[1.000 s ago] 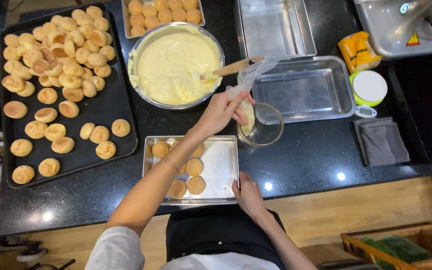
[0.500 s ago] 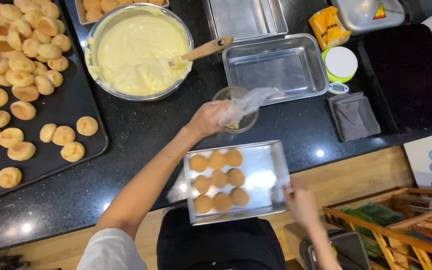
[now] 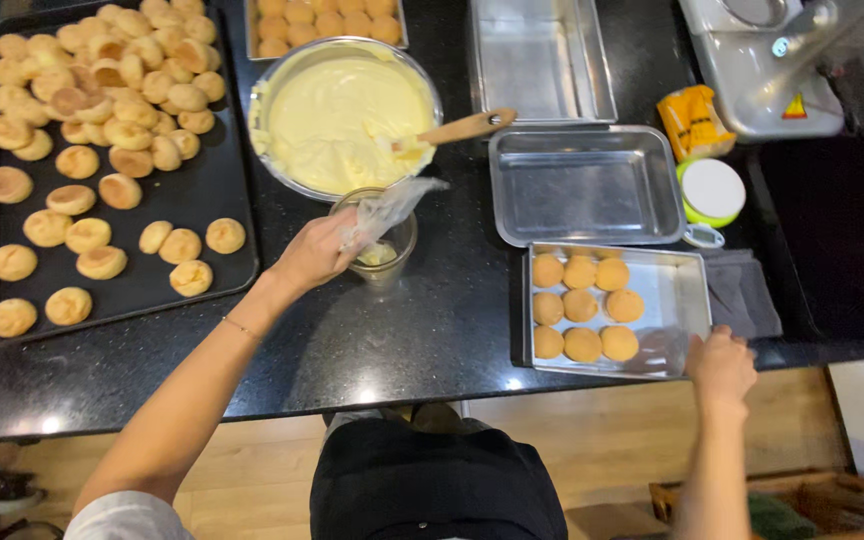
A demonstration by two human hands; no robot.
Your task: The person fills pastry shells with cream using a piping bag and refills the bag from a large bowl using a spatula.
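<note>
My left hand (image 3: 315, 254) grips a clear plastic piping bag (image 3: 384, 208) whose lower end rests in a glass cup (image 3: 380, 245) on the black counter. Just behind the cup stands a metal bowl of pale yellow cream (image 3: 342, 115) with a wooden-handled spatula (image 3: 457, 130) leaning in it. My right hand (image 3: 720, 362) holds the near right corner of a small metal tray (image 3: 672, 290) at the counter's front right. Several round golden buns (image 3: 582, 305) fill the left part of that tray.
A large black baking sheet (image 3: 202, 195) with several baked buns lies at the left. Two empty metal pans (image 3: 587, 185) (image 3: 540, 55) sit behind the small tray. Beside them are a white-lidded tub (image 3: 710, 190), an orange packet (image 3: 692, 122), a grey cloth (image 3: 742, 295) and a white machine (image 3: 762, 60).
My right hand has slid the small tray of buns to the right along the counter's front edge. My left hand has kept hold of the piping bag at the glass cup.
</note>
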